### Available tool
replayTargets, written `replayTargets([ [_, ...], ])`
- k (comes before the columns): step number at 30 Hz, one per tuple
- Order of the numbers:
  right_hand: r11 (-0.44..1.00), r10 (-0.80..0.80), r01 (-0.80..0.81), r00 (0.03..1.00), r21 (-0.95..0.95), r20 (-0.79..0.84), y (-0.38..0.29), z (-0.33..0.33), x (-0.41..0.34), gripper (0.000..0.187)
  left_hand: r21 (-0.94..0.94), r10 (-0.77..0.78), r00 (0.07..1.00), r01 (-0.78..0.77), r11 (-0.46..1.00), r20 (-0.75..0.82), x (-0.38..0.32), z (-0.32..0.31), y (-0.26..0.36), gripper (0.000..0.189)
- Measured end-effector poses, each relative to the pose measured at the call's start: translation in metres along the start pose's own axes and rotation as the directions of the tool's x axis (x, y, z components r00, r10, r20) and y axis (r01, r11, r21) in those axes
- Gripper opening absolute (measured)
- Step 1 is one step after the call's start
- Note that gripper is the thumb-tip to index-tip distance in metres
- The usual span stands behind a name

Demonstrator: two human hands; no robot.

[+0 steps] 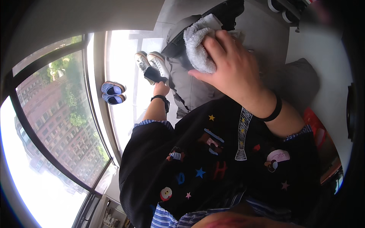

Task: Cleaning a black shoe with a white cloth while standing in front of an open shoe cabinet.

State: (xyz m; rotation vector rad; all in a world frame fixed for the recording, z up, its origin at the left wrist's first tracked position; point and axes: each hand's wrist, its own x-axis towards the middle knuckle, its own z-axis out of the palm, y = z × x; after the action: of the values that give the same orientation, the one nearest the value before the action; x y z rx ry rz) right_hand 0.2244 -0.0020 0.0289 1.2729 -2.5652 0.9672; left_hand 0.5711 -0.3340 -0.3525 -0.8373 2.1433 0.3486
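My right hand [231, 62] grips a bunched light-grey terry cloth [199, 47] with a pale flat end. Beneath it lies a grey fabric item [189, 82] with black parts, perhaps a bag; its exact kind is unclear. Farther left, my left hand [161, 89] holds the end of a small dark strap or flap [154, 74], which passes in front of a pair of white lace-up sneakers [155, 61]. Whether the dark piece is joined to the grey fabric cannot be told. The fingertips of my right hand are partly hidden by the cloth.
Blue clogs [113, 92] stand on the sunlit floor by a large window [65, 114] with a dark frame. A dark grey rounded item [302, 77] lies to the right. Something red [313, 122] is beside my right sleeve. Wheels [288, 17] show at the top right.
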Motion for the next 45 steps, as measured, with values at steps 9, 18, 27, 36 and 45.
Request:
replayTargets([
  [9, 0.974, 0.182, -0.178, 0.983, -0.142, 0.022, 0.010, 0.014, -0.009, 0.077, 0.018, -0.024, 1.000, 0.024, 1.000, -0.014, -0.002, -0.029, 0.084, 0.053],
  [18, 0.961, 0.159, -0.129, 0.981, -0.246, 0.106, 0.019, 0.015, -0.007, 0.075, 0.122, -0.048, 0.994, 0.035, 0.992, 0.100, 0.028, -0.015, 0.057, 0.058],
  [27, 0.971, 0.168, -0.148, 0.981, -0.187, 0.098, 0.002, 0.014, 0.014, 0.073, 0.106, -0.017, 0.997, 0.009, 0.994, 0.075, 0.023, -0.009, 0.060, 0.053],
  [36, 0.968, 0.209, -0.192, 0.973, -0.164, 0.094, -0.009, 0.028, 0.018, 0.082, 0.051, -0.062, 0.997, 0.059, 0.997, 0.043, 0.012, -0.011, 0.031, 0.053],
  [45, 0.963, 0.160, -0.119, 0.974, -0.242, 0.158, -0.004, 0.022, 0.024, 0.079, -0.545, -0.166, 0.579, -0.577, 0.608, -0.798, -0.102, -0.288, 0.047, 0.023],
])
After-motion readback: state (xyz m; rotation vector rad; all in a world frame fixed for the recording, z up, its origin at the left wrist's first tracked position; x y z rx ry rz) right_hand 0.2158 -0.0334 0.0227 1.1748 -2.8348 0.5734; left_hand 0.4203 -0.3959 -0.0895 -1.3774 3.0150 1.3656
